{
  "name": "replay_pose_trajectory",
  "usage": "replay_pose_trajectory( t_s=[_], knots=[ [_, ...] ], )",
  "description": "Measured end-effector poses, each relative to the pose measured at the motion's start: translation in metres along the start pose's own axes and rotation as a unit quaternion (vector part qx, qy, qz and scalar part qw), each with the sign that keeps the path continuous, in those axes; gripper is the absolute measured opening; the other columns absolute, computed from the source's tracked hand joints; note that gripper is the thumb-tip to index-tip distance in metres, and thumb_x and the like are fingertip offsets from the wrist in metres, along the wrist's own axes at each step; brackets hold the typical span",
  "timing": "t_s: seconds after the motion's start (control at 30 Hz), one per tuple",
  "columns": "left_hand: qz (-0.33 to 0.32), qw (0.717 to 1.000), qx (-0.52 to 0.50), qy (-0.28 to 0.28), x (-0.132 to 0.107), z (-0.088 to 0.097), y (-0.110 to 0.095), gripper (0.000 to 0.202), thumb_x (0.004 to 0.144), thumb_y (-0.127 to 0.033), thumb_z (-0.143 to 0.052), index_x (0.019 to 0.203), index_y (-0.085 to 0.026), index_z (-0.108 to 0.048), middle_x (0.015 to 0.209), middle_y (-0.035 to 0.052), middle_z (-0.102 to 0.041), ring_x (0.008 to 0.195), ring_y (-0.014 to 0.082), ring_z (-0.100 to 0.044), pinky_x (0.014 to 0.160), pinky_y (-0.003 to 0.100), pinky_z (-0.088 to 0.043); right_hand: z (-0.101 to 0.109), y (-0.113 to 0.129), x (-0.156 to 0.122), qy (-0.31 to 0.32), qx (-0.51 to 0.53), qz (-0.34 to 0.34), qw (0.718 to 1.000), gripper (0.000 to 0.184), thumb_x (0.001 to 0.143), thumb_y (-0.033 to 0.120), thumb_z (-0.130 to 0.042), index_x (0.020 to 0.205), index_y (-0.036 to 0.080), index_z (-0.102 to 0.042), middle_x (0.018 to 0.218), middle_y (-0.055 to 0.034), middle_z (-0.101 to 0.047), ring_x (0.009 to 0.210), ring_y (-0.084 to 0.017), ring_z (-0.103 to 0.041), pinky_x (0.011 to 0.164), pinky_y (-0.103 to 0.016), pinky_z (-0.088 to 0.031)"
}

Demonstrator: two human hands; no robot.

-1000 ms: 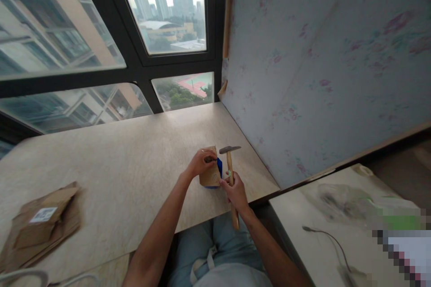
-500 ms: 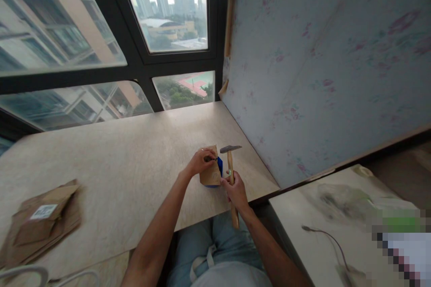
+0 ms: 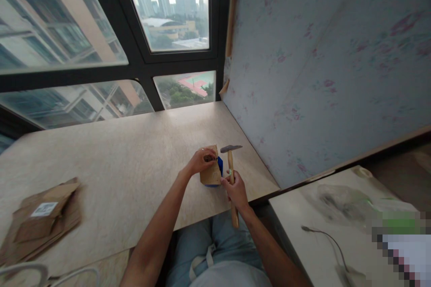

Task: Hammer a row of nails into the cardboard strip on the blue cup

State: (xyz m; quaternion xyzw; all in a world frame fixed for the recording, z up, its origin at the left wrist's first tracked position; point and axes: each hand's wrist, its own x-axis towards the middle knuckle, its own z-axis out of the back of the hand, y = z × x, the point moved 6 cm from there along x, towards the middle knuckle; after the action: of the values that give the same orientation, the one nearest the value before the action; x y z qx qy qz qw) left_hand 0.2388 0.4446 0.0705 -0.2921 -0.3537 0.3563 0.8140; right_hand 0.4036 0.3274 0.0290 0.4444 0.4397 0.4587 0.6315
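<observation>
A small wooden block (image 3: 211,173) stands on a beige table (image 3: 128,161) near its front right edge, with something blue (image 3: 220,165) behind it. My left hand (image 3: 200,160) rests on the block's top, fingers pinched on a small dark thing I cannot make out. My right hand (image 3: 236,191) is closed round the wooden handle of a hammer (image 3: 230,168). The hammer stands upright just right of the block, its grey metal head level with the block's top.
Flattened brown cardboard with a white label (image 3: 42,219) lies at the table's left front. A pale patterned panel (image 3: 319,63) leans along the table's right side. Large windows run behind. A lower white surface (image 3: 336,228) with a cable is at the right.
</observation>
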Motion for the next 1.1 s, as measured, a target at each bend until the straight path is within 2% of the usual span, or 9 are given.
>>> replay_pose_trajectory(
  t_s=[0.17,0.3,0.47,0.57,0.73,0.93,1.1],
  knots=[
    [-0.005,0.999,0.035,-0.001,-0.005,0.005,-0.002,0.032,0.071,-0.024,-0.073,0.103,-0.023,-0.072,0.12,0.0098,-0.068,0.134,0.0308,-0.048,0.107,0.052,-0.043,0.001,0.001,0.0,-0.001,0.001,0.003,1.0,0.041,0.078,0.042,-0.062,0.109,0.016,-0.054,0.071,0.0048,-0.057,0.038,-0.009,-0.047,0.03,-0.02,-0.038],
    [0.0,0.998,0.054,-0.021,-0.017,0.012,-0.004,0.039,0.072,-0.021,-0.07,0.11,-0.024,-0.068,0.129,0.0094,-0.063,0.138,0.0305,-0.042,0.109,0.055,-0.041,0.002,0.001,-0.001,-0.001,0.002,0.0,1.0,0.039,0.078,0.042,-0.063,0.107,0.016,-0.055,0.072,0.0041,-0.057,0.041,-0.009,-0.047,0.032,-0.019,-0.038],
    [0.018,0.992,0.064,-0.112,-0.042,0.028,-0.015,0.033,0.078,-0.023,-0.068,0.111,-0.021,-0.065,0.13,0.0121,-0.062,0.138,0.0292,-0.042,0.111,0.056,-0.039,0.005,0.002,-0.003,-0.002,0.006,-0.01,1.0,0.043,0.078,0.045,-0.063,0.109,0.017,-0.053,0.07,0.0055,-0.054,0.039,-0.009,-0.045,0.029,-0.019,-0.037],
    [0.053,0.979,0.081,-0.179,-0.065,0.038,-0.024,0.031,0.082,-0.028,-0.068,0.112,-0.021,-0.064,0.129,0.0132,-0.062,0.137,0.0286,-0.044,0.11,0.055,-0.04,0.012,0.005,-0.007,-0.002,0.006,-0.013,1.0,0.043,0.08,0.048,-0.062,0.109,0.017,-0.053,0.065,0.0078,-0.049,0.035,-0.008,-0.042,0.026,-0.02,-0.035],
    [0.141,0.951,0.095,-0.257,-0.124,0.047,-0.028,0.025,0.085,-0.033,-0.065,0.107,-0.021,-0.066,0.125,0.0119,-0.065,0.128,0.0278,-0.054,0.109,0.053,-0.042,0.031,0.011,-0.017,0.01,-0.004,0.002,1.0,0.041,0.084,0.051,-0.059,0.109,0.018,-0.055,0.055,0.0113,-0.041,0.032,-0.008,-0.039,0.029,-0.02,-0.035],
    [0.28,0.9,0.081,-0.323,-0.215,0.058,-0.024,0.027,0.084,-0.044,-0.062,0.096,-0.021,-0.071,0.117,0.0101,-0.07,0.113,0.0266,-0.064,0.103,0.049,-0.048,0.052,0.016,-0.031,0.036,-0.058,0.045,0.997,0.043,0.087,0.054,-0.058,0.111,0.018,-0.058,0.055,0.0098,-0.044,0.032,-0.009,-0.039,0.032,-0.021,-0.034],
    [0.355,0.852,0.103,-0.37,-0.294,0.077,-0.045,0.03,0.081,-0.048,-0.062,0.092,-0.022,-0.072,0.113,0.0079,-0.071,0.106,0.0267,-0.067,0.101,0.046,-0.05,0.051,0.015,-0.044,0.085,-0.082,0.056,0.991,0.045,0.088,0.057,-0.056,0.111,0.019,-0.059,0.055,0.0084,-0.046,0.033,-0.009,-0.04,0.034,-0.022,-0.034]
  ],
)
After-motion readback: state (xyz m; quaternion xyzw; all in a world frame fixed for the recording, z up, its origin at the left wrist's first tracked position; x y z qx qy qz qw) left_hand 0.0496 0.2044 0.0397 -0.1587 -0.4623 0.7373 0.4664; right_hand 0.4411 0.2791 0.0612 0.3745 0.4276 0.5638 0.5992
